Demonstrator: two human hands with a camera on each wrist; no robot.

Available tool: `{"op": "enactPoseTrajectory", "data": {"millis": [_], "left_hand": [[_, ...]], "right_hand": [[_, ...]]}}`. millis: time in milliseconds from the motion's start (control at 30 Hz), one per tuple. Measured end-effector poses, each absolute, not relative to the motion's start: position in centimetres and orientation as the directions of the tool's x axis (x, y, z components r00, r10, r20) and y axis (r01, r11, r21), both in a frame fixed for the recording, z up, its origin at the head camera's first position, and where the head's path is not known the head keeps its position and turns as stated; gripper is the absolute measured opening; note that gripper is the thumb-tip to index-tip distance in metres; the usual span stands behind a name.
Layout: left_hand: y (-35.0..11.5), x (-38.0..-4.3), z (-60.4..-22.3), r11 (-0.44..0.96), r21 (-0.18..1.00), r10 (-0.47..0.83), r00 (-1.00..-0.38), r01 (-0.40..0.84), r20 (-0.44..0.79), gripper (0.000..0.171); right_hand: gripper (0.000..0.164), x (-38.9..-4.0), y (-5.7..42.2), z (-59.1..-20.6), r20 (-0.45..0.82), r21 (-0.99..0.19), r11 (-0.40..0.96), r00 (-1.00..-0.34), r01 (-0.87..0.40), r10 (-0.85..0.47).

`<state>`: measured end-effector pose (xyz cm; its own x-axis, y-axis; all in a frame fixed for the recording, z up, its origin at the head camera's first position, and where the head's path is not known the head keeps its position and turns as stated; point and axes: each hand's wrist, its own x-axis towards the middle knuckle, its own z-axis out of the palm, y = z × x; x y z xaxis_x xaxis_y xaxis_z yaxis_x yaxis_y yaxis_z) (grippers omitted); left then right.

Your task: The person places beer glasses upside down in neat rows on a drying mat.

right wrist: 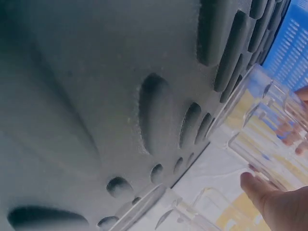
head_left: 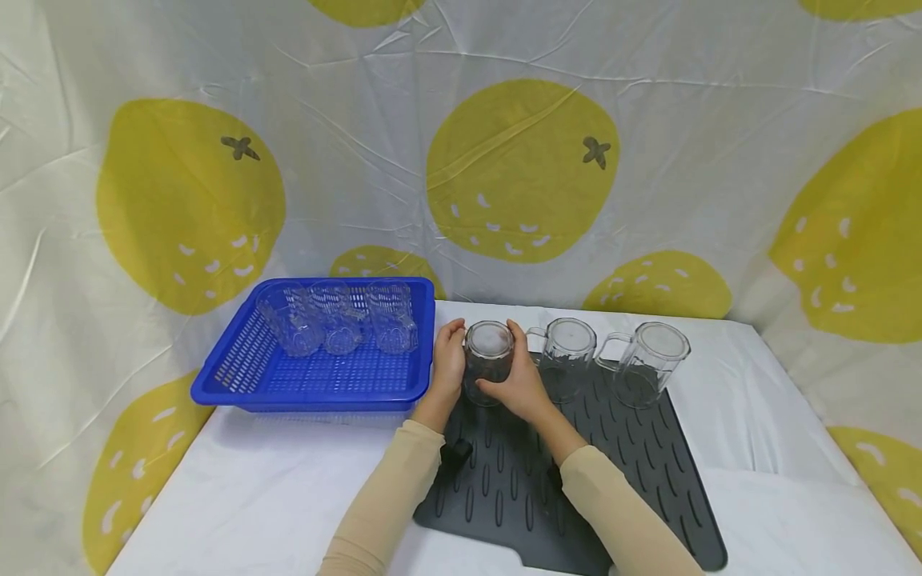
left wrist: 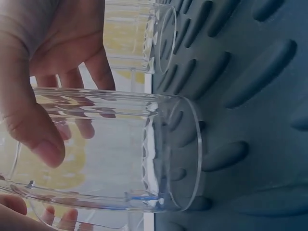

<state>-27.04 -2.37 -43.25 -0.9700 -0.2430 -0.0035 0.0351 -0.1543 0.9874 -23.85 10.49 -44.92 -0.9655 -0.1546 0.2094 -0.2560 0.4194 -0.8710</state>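
An upside-down clear glass mug (head_left: 490, 364) stands on a black ridged mat (head_left: 497, 488), between both hands. My right hand (head_left: 522, 384) grips its right side, thumb across the front and fingers behind, also plain in the left wrist view. From the left, my left hand (head_left: 448, 364) holds the same mug; its fingers (left wrist: 48, 215) show partly through the glass at the lower left of the left wrist view. To the right, two more upturned glass mugs stand on the mat, a middle mug (head_left: 569, 356) and an end mug (head_left: 648, 364), handles towards the left.
A blue plastic basket (head_left: 317, 400) on the left holds three clear glasses (head_left: 392, 320). White cloth (head_left: 288, 496) covers the table under the basket and mat. Behind hangs a pale curtain (head_left: 346, 136) printed with yellow fruit.
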Motion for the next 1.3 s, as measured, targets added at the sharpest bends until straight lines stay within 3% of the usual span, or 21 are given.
{"op": "enactPoseTrajectory", "data": {"millis": [333,833,1067,1300], "left_hand": [[-2.9,-26.5,-41.6,-0.103,0.985,-0.238,-0.965,0.136,0.109,0.032],[-5.4,-25.3,-39.6,-0.08,0.967,-0.235,-0.948,0.24,0.216,0.028],[-7.5,-24.4,-38.1,-0.079,0.973,-0.249,-0.95,0.216,0.19,0.026],[-9.8,-25.2,-39.1,-0.058,0.979,-0.31,-0.936,0.194,0.168,0.022]], "right_hand": [[0.106,-23.2,10.9,-43.6,0.283,-0.862,0.393,-0.947,-0.321,-0.154],[0.098,-21.3,11.5,-41.8,0.388,-0.759,0.507,-0.909,-0.409,-0.152],[0.086,-19.4,12.6,-40.8,0.42,-0.768,0.464,-0.894,-0.441,-0.155],[0.073,-16.5,15.1,-40.5,0.478,-0.771,0.425,-0.872,-0.474,-0.105]]}}
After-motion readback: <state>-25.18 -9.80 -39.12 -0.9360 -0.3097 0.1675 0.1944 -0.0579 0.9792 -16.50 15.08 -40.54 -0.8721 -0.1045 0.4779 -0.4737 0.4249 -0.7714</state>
